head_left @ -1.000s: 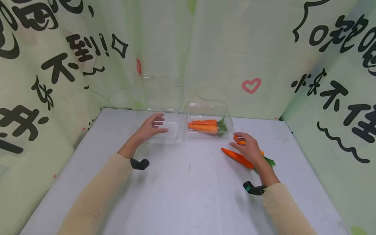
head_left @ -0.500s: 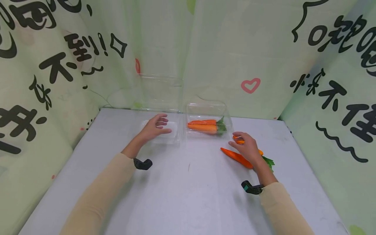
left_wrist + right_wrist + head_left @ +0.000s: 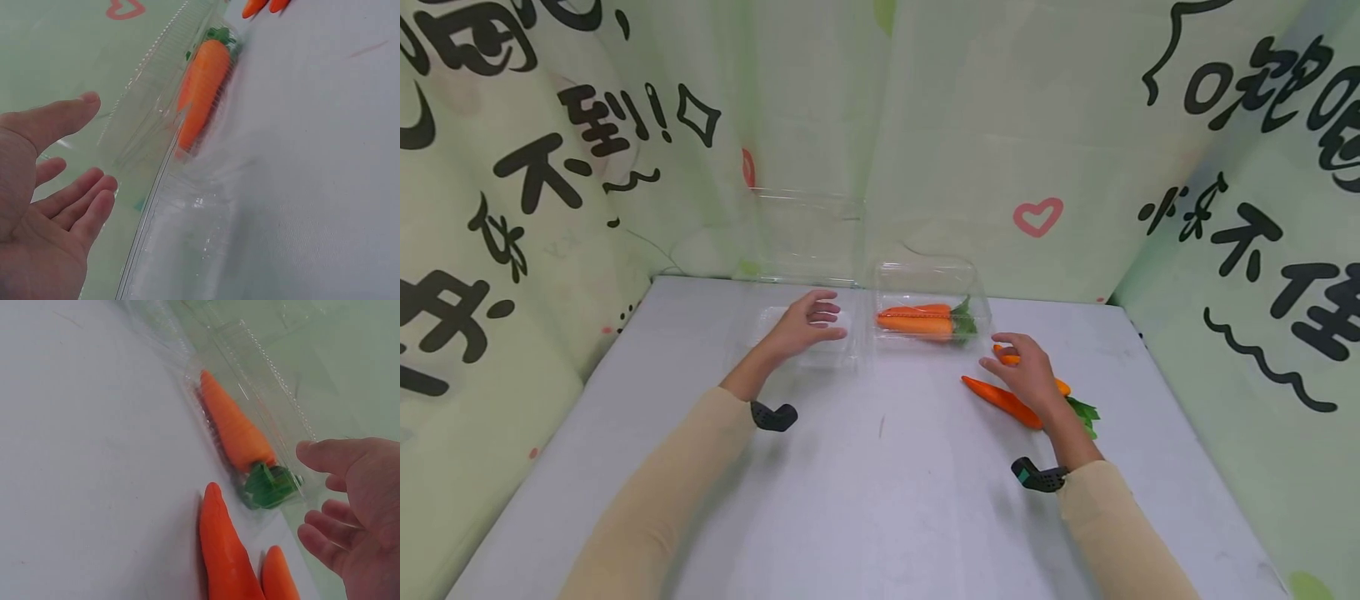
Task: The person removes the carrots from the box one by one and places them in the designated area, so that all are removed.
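My left hand (image 3: 801, 329) is held over a clear plastic box (image 3: 846, 354) with its lid raised against the back curtain. Its fingers are slightly bent and grip nothing. Beside that box, a second clear box (image 3: 934, 282) holds orange carrots (image 3: 913, 325) with green tops. My right hand (image 3: 1028, 375) hovers above two loose carrots: one (image 3: 1000, 402) shows fairly well, the other (image 3: 1062, 387) is partly hidden under the hand. In the right wrist view, the fingers (image 3: 325, 540) are loosely bent with nothing between them, and the boxed carrot (image 3: 237, 428) lies beyond.
A white table (image 3: 880, 500) carries everything. Pale green curtains (image 3: 970, 150) with black writing and a red heart enclose its back and sides. Both wrists wear black devices (image 3: 773, 417).
My left hand has drifted slightly right over the left box. The right hand stays almost in place above the loose carrots; boxes and carrots have not moved on the table.
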A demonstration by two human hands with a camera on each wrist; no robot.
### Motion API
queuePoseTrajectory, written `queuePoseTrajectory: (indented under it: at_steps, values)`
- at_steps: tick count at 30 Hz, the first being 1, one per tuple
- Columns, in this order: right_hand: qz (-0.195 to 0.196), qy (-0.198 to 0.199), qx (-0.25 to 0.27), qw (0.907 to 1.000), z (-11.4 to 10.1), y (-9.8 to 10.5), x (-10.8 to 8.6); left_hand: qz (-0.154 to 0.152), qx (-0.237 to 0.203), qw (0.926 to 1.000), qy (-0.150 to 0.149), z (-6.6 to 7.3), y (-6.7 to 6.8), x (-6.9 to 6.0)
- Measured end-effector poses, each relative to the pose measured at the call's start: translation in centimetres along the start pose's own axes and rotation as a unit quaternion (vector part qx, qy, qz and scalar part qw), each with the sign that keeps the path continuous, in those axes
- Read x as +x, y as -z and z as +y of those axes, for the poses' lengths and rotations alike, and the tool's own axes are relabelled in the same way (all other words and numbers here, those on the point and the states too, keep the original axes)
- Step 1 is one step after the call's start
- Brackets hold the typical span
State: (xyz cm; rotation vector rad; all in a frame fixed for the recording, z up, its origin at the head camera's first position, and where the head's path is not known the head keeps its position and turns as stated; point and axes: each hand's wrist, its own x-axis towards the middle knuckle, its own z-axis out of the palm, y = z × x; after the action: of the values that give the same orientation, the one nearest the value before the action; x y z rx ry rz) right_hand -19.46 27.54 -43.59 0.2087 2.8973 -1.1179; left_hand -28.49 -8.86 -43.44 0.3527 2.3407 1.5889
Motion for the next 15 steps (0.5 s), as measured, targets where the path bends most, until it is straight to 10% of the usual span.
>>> queuePoseTrajectory:
  at_steps: [15]
  values:
    - [-0.003, -0.008, 0.0, 1.0, 0.0, -0.1, 0.3, -0.013, 0.0, 0.9999, -0.001, 0.2, -1.4, 1.0]
